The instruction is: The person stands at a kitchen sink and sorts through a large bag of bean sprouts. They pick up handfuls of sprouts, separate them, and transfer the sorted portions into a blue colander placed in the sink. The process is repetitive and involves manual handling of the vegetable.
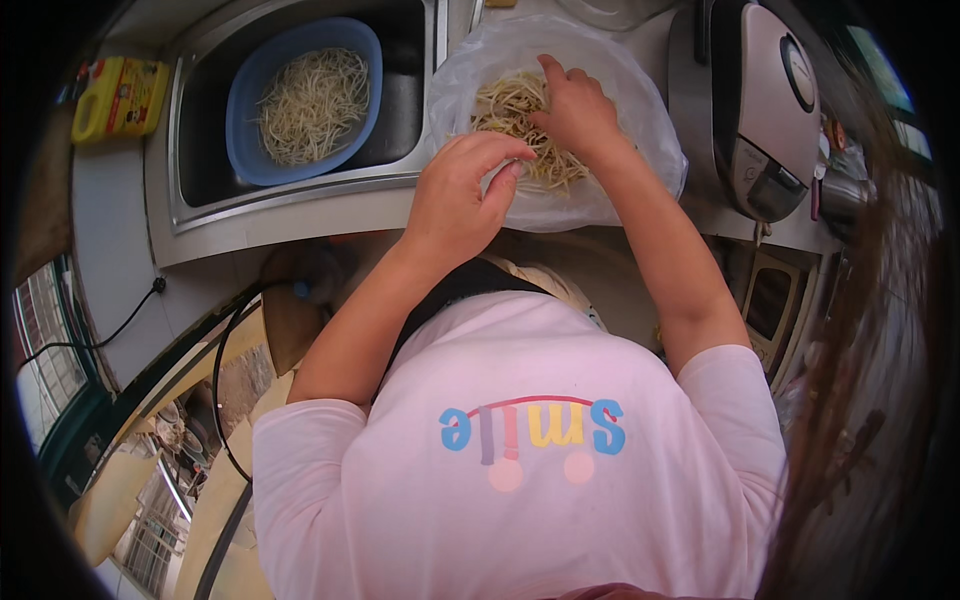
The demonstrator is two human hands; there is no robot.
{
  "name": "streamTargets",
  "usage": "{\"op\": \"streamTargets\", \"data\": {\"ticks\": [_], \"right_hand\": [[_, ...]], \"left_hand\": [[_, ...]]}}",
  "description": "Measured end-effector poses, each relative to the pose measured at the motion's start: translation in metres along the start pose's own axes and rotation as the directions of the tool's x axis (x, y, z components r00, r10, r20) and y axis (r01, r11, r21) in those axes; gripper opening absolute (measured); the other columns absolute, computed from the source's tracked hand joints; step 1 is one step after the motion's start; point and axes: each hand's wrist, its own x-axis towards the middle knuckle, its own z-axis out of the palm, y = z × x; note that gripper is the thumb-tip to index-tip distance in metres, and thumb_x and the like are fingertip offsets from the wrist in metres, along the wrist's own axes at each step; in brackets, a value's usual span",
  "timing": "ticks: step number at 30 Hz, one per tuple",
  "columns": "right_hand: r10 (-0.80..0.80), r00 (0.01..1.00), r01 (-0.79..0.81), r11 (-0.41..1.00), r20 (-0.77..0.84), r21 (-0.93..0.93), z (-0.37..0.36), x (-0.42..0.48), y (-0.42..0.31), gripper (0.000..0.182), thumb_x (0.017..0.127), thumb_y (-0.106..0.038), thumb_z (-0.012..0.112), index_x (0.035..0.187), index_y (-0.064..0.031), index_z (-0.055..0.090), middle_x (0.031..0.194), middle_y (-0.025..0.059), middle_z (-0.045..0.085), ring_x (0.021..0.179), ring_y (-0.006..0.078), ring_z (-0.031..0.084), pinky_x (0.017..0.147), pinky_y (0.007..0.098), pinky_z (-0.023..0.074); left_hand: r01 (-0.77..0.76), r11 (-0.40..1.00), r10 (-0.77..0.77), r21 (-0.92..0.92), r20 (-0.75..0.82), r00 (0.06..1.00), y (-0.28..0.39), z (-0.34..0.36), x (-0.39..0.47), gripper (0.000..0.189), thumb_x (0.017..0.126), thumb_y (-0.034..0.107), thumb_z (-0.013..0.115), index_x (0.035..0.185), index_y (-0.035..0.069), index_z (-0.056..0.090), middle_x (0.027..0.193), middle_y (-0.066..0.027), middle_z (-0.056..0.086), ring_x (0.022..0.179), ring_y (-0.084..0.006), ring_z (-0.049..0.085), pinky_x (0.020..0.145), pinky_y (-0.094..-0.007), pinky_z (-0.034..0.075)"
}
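A pile of bean sprouts [510, 105] lies on a translucent plastic bag [637, 82] spread on the counter. My right hand [577, 109] hovers over the right part of the pile, index finger stretched out and thumb apart, with nothing visible in it. At the pile's near left edge, my left hand [461, 195] is curled, its thumb and index fingertips close together. Whether something small sits between them cannot be made out. To the left, more pale sprouts [315, 105] fill the middle of a blue plastic basin [240, 142].
The basin stands inside a stainless steel sink [405, 120]. A rice cooker [772, 112] borders the bag on the right. A yellow jug [124, 97] with a printed label is left of the sink. The counter's front edge [300, 232] runs just below my forearms.
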Motion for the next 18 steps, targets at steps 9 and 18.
{"op": "streamTargets", "data": {"ticks": [9, 18], "right_hand": [[-0.074, 0.994, 0.108, 0.846, -0.085, 0.523, -0.039, -0.010, 0.035, 0.037, 0.077, -0.010, 0.062, 0.114, -0.0048, 0.057, 0.083, 0.0118, 0.064, 0.072, 0.0283, 0.058, 0.071, 0.0353, 0.0468], [-0.319, 0.943, 0.316, 0.948, -0.096, -0.041, 0.006, -0.062, 0.011, 0.041, 0.070, -0.010, 0.067, 0.110, -0.0107, 0.056, 0.107, 0.0162, 0.050, 0.098, 0.0335, 0.052, 0.079, 0.0392, 0.0465]], "left_hand": [[0.387, 0.634, -0.363, -0.670, 0.184, 0.914, 0.002, 0.006, -0.010, 0.019, 0.086, 0.003, 0.052, 0.104, 0.000, 0.059, 0.101, -0.0082, 0.061, 0.095, -0.0165, 0.058, 0.087, -0.0280, 0.045], [0.498, 0.181, -0.482, -0.848, 0.365, 0.797, -0.004, 0.009, -0.009, 0.019, 0.086, 0.002, 0.052, 0.104, 0.003, 0.056, 0.099, -0.0079, 0.061, 0.095, -0.0160, 0.058, 0.086, -0.0279, 0.045]]}}
